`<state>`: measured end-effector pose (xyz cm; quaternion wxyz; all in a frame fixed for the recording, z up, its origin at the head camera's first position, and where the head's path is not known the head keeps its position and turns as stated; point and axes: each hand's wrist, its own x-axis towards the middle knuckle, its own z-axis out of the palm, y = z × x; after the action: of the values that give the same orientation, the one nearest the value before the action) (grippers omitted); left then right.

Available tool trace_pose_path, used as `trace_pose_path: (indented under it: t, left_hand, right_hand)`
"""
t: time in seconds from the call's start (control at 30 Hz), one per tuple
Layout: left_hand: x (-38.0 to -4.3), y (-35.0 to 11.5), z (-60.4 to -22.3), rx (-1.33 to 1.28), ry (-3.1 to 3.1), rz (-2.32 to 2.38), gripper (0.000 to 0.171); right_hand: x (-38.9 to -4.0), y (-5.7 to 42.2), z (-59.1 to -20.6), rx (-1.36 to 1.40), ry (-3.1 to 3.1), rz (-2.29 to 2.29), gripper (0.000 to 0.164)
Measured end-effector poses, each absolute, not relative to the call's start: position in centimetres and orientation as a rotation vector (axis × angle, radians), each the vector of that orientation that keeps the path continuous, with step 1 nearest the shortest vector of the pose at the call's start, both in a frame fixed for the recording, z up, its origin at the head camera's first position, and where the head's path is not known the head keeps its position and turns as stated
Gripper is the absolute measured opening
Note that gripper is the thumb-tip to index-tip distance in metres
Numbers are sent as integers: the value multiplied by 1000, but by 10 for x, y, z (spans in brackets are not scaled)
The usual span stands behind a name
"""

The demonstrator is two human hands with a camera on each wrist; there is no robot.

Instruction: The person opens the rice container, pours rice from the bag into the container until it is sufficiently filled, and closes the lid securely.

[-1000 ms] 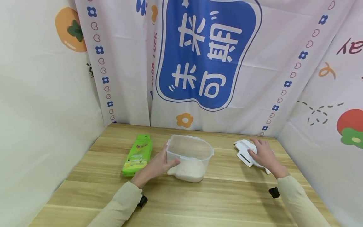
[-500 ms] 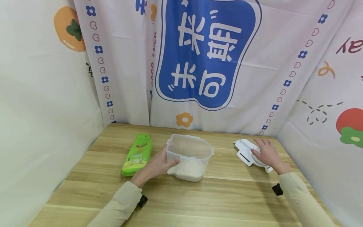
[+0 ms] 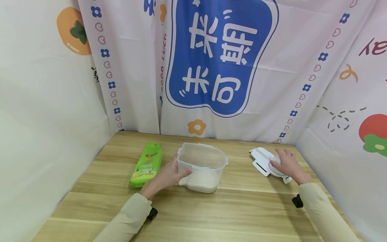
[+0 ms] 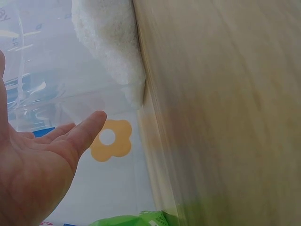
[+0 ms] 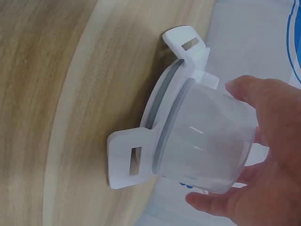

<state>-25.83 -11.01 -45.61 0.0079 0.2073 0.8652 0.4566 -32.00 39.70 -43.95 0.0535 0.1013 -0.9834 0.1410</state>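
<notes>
In the head view a clear plastic food container (image 3: 199, 161) stands upright on the table, white rice (image 3: 202, 181) heaped along its bottom. My left hand (image 3: 167, 173) holds its left end, thumb over the front wall and fingers along the side. The left wrist view shows the rice (image 4: 113, 42) through the wall and my left hand (image 4: 42, 165) with its lower fingers extended. To the right lies a white lid (image 3: 262, 161) with slotted clip tabs. A clear cup (image 5: 207, 136) sits on the lid, and my right hand (image 5: 273, 155) spans it with thumb and fingers on opposite sides.
A green and yellow packet (image 3: 147, 164) lies left of the container, close to my left forearm. The wooden table (image 3: 211, 215) ends at a printed curtain (image 3: 139, 84) behind, with white cloth walls on both sides.
My right hand has shifted a little to the right over the lid, so more of the lid and cup shows. My left hand and the container keep their place.
</notes>
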Motion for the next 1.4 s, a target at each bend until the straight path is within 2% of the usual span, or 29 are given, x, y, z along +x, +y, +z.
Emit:
trace_pose_path:
  t: [0.17, 0.6, 1.1, 1.4]
  left_hand:
    - [-258, -110, -457, 645, 2714, 1419, 98]
    - [-257, -111, -457, 657, 2708, 1427, 96]
    - [-257, -110, -458, 645, 2706, 1428, 96]
    - [-257, -110, -458, 653, 2703, 1438, 95]
  right_hand:
    - [-323, 403, -445, 253, -3018, 495, 75]
    - [-323, 407, -451, 169, -2960, 661, 72]
    - [-313, 402, -449, 42, -2702, 823, 65]
    - [-313, 394, -452, -91, -2438, 996, 53]
